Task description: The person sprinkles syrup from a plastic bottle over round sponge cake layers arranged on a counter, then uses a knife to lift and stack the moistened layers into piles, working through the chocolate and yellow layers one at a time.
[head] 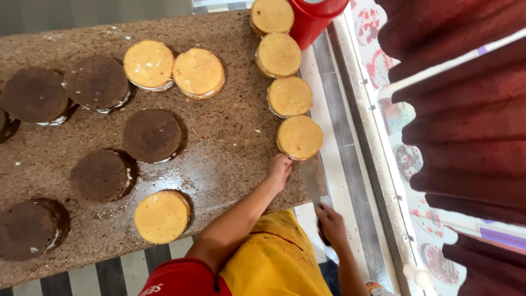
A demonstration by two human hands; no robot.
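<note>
My left hand reaches across the speckled brown counter, its fingers curled against the near edge of a round yellow sponge cake. My right hand is lower, off the counter's right edge. It grips the handle of a long knife whose blade points up toward that same cake. This cake is the nearest in a row of yellow cakes along the counter's right edge.
Several dark chocolate cakes lie on the left half. Two yellow cakes sit at the top middle, and one near the front edge. A red container stands at the top. Dark red curtains hang at right beside a tiled ledge.
</note>
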